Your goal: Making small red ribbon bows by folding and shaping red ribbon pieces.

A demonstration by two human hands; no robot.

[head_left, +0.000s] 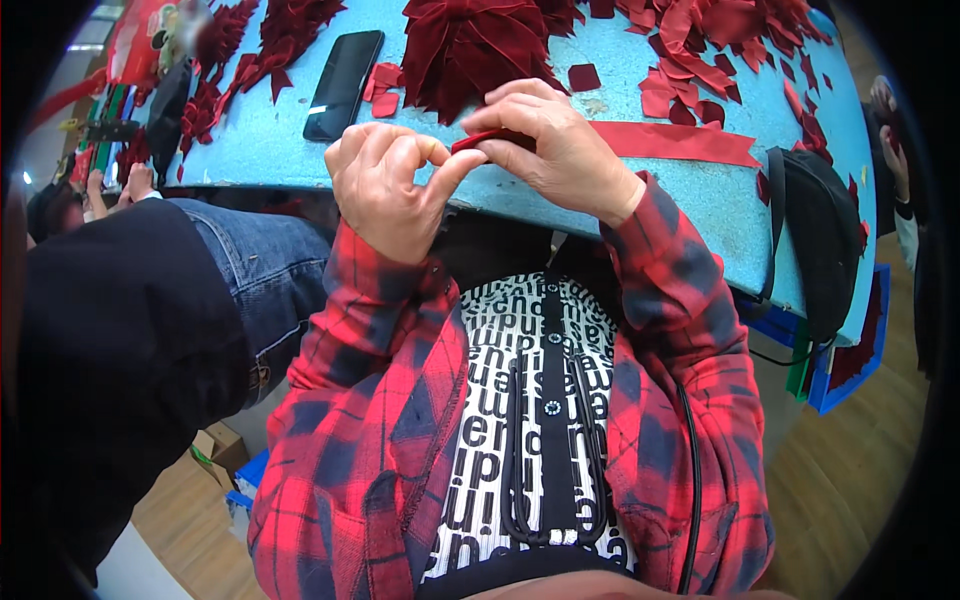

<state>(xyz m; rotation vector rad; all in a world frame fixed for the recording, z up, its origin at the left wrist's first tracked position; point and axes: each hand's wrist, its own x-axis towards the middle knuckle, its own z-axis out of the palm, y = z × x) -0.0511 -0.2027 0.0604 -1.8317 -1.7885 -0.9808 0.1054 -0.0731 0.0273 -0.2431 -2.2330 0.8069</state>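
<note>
A small folded piece of dark red velvet cloth (pixel 492 136) is held between my two hands, just above the table's near edge. My left hand (pixel 392 188) is closed, thumb and forefinger pinching the cloth's left end. The fingers of my right hand (pixel 562 148) curl over the cloth's right part, with the thumb beneath, hiding some of it. Just beyond my hands lies a heap of dark red folded velvet pieces (pixel 478 48), layered like petals. A flat red ribbon (pixel 685 143) stretches along the table to the right of my right hand.
On the light blue table (pixel 610 190) lie a black phone (pixel 344 84), small red squares (pixel 383 88) and scattered red scraps (pixel 690 82). A black bag (pixel 818 225) hangs over the right edge. Someone in dark clothes and jeans (pixel 265 260) is close on my left.
</note>
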